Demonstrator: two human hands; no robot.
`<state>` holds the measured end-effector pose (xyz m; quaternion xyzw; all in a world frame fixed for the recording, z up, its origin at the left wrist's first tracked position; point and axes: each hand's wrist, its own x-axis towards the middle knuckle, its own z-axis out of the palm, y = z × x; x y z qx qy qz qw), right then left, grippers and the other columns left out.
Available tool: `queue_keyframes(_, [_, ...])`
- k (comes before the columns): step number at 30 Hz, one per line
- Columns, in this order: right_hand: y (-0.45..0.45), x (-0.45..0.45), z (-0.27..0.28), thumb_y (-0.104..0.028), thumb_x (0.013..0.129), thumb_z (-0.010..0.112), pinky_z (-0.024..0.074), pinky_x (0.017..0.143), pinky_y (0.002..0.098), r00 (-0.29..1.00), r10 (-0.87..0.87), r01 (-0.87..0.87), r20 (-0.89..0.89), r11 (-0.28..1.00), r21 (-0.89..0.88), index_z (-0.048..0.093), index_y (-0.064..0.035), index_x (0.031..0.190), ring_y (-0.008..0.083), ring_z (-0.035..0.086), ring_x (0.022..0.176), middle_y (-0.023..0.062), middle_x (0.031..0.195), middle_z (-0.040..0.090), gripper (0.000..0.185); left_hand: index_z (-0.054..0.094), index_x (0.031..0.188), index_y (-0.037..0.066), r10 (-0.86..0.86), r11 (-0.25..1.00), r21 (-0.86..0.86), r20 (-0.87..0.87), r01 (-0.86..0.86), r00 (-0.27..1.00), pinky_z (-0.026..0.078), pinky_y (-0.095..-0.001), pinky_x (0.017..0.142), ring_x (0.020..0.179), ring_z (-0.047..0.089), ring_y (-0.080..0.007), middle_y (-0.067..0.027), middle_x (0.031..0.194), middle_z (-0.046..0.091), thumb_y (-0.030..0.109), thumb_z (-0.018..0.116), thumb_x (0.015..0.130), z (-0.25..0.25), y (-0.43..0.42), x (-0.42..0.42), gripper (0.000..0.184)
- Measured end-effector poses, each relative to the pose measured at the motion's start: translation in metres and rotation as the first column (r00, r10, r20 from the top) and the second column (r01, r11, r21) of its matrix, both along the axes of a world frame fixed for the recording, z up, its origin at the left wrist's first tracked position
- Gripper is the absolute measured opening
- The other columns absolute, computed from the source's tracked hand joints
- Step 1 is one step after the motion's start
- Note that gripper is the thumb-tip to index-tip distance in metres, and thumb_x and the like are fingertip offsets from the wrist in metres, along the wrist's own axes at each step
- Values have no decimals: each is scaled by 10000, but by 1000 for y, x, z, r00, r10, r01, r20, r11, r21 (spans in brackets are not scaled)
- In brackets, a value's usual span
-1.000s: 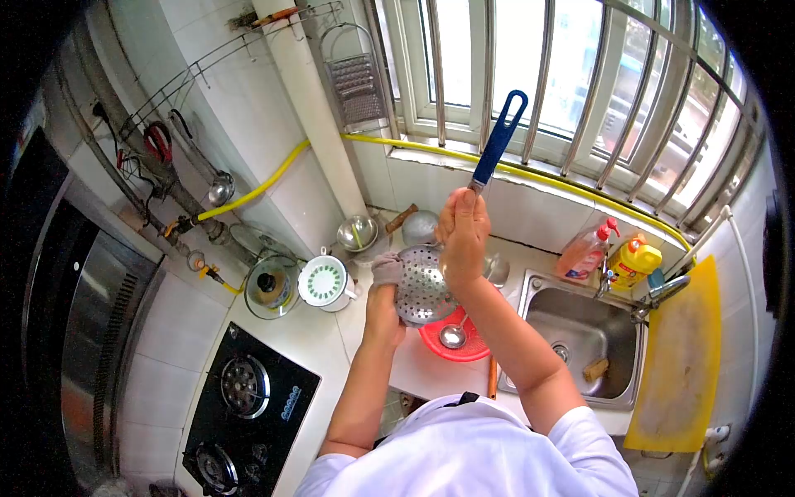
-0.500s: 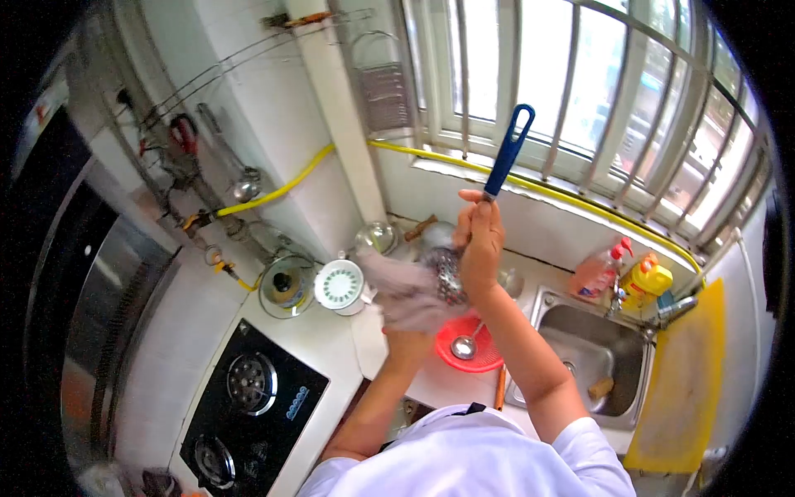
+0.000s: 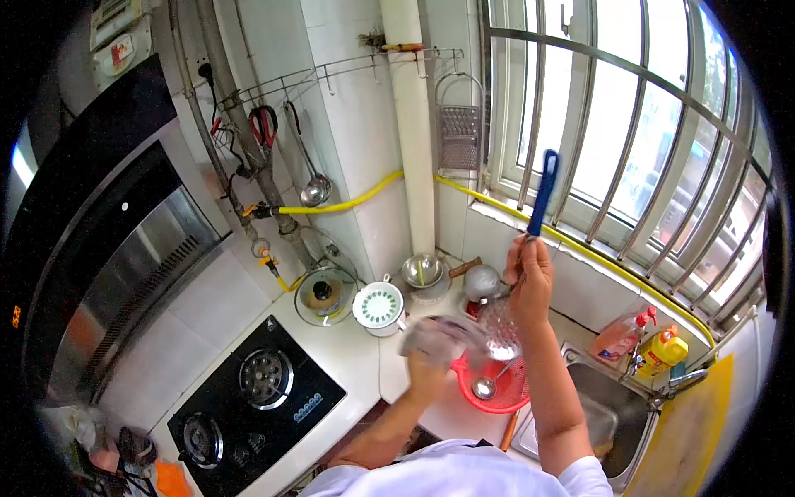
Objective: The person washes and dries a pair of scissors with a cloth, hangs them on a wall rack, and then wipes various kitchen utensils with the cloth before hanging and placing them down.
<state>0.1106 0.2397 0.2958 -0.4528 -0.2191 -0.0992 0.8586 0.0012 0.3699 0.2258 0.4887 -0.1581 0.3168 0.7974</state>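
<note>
My right hand is closed round the lower part of a blue-handled metal strainer, its handle pointing up toward the window. The strainer's perforated bowl hangs below that hand, over the back of a red basket. A metal ladle lies in the basket. My left hand, blurred by motion, holds a greyish cloth to the left of the bowl, apart from its left edge as far as the blur shows.
A white cup with a green-patterned strainer, a glass lid and metal bowls stand at the back. The black stove is on the left. On the right are the sink, bottles and a yellow board.
The view has turned left. My left hand and the cloth, at the strainer bowl a second ago, have moved left off it. My right hand keeps its hold on the strainer.
</note>
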Motion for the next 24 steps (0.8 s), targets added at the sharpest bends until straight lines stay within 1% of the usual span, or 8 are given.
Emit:
queue_keyframes(2, [0,-5,-7,-283,946,452,279,456,195,984,178,-179,-17,980,-92,518,-60,956,55,356,507,-26,628,432,233,478,1181,68,-92,899,-433,-329,-63,940,411,-376,896,1034,529,-225,-89,1112,559,295,617,837,-6,22,5,435])
queue_keyframes(5, [25,-25,-33,-327,924,491,277,477,195,899,368,-432,-235,831,-351,525,-70,884,44,351,536,-56,634,410,262,410,1266,46,-147,916,-398,-198,57,969,371,-350,957,1097,481,-219,-88,1206,498,275,578,870,36,43,13,488])
queue_keyframes(7, [46,-39,-58,-248,914,499,327,514,224,935,309,-348,-176,696,-628,542,-41,842,61,388,586,-29,624,416,224,400,1279,43,-201,891,-431,-93,142,975,357,-333,975,1118,461,-217,-88,1230,475,249,572,872,49,52,20,488])
queue_keyframes(10, [62,-48,-73,-239,927,473,362,546,254,922,370,-341,-118,624,-703,566,-49,880,74,409,608,-23,636,430,216,391,1271,-10,313,944,-49,-181,-327,932,353,-326,979,1149,439,-206,-92,1252,444,204,583,846,47,71,40,513])
queue_keyframes(13, [64,-36,-48,-237,931,464,386,540,249,961,264,-218,-76,566,-795,566,-53,878,85,441,592,-16,638,462,217,452,1222,2,287,835,-379,-318,-398,904,410,-332,919,1066,497,-200,-90,1144,518,212,603,831,51,103,32,469])
queue_keyframes(15, [66,11,-52,-243,941,440,417,506,247,940,298,-340,-164,793,-505,538,-50,905,86,484,549,4,641,510,219,538,1089,41,130,878,-456,-66,-146,989,467,-300,802,904,552,-177,-58,991,565,222,615,823,55,128,15,331])
queue_keyframes(17, [66,55,-20,-302,948,428,362,479,229,968,234,-252,-96,865,-434,506,-53,895,75,440,519,-7,615,479,267,517,1079,61,313,790,-472,-238,-391,920,489,-357,749,862,572,-198,-45,975,579,250,579,833,27,142,13,316])
queue_keyframes(24, [103,163,57,-363,951,415,246,408,213,990,132,-143,-54,933,-332,530,-71,830,39,326,466,-49,580,391,337,489,964,63,-45,925,-327,-595,-191,802,471,-248,607,717,566,-150,-59,852,562,116,604,773,-65,115,-42,229])
